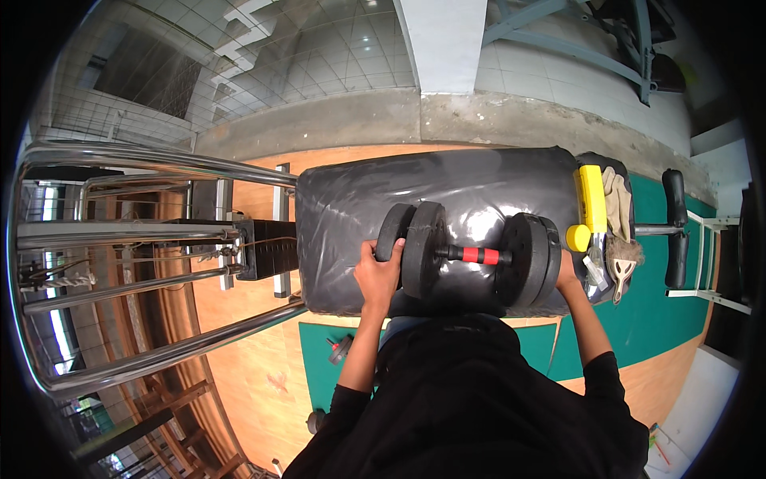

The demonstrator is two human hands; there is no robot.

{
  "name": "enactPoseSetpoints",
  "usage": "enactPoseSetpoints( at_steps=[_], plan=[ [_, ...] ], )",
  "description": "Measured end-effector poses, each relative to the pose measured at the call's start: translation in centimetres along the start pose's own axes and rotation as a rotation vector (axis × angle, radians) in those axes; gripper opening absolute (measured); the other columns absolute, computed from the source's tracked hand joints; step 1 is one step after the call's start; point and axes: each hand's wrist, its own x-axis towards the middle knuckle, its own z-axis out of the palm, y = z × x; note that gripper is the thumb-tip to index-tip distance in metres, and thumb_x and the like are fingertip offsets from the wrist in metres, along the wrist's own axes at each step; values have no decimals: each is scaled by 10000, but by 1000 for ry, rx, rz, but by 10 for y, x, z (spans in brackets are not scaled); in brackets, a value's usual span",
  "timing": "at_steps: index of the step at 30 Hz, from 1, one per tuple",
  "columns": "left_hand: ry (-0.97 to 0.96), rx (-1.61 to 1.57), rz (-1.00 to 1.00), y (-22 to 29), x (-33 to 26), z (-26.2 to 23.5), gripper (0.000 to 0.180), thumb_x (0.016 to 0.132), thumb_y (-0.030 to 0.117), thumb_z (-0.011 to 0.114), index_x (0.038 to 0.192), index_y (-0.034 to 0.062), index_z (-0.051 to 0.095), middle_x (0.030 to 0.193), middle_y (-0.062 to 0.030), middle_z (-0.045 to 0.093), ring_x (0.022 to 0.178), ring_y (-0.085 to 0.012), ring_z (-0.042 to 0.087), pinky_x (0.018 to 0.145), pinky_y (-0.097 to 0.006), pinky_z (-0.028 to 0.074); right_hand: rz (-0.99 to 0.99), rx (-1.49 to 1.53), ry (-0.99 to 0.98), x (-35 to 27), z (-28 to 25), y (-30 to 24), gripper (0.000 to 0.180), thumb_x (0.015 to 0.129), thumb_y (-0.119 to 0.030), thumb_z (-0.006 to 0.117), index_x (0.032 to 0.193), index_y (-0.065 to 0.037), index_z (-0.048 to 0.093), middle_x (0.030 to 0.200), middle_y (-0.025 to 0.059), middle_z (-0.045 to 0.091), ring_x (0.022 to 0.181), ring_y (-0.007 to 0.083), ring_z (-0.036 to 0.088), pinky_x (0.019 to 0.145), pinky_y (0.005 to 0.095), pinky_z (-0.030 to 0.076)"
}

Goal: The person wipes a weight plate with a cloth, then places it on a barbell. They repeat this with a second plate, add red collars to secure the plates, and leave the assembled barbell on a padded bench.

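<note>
— Where was the dumbbell (471, 255)?

— Lying crosswise on the black padded counter (351, 199), probably so the cushion kept it from rolling. The yellow tool (592, 199) and brush (622, 267) lay just right of it.

— And the hands?

— The left hand (379, 275) curled around the dumbbell's left outer plate, gripping its rim. The right hand (566, 275) pressed against the right plates, mostly hidden; I couldn't tell how far open it was.

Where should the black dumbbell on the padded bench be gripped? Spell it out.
Probably take the black dumbbell with round plates by its red-banded bar, from above. The bar lies level across the black padded bench, bare between the plate stacks. The left hand and right hand sit on the outer plates, leaving it free.
</note>
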Motion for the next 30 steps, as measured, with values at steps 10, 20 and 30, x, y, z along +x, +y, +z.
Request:
enactPoseSetpoints(
  at_steps=[10,20,30],
  plan=[
    [-667,-130,293,-36,24,-7,473,811,7,548,1275,78,492,1218,-101,524,1114,-241,490,963,-411,369,-33,-35,25,3,-1,-2,222,658,-293,629,645,-72,608,685,191,617,669,392,605,604,472,470],
    [-965,532,405,-77,86,64,316,635,56,683,949,24,659,988,-202,650,967,-357,617,839,-429,489,-13,-242,-111,13,-13,-28,206,660,-284,632,631,-80,621,680,178,637,683,360,636,613,442,502],
    [-988,550,236,-89,90,24,188,614,85,693,785,9,681,884,-226,653,905,-355,644,713,-409,527,160,-168,-245,43,-43,-82,232,733,-250,626,831,-47,678,897,200,665,871,366,641,753,439,519]
  ],
)
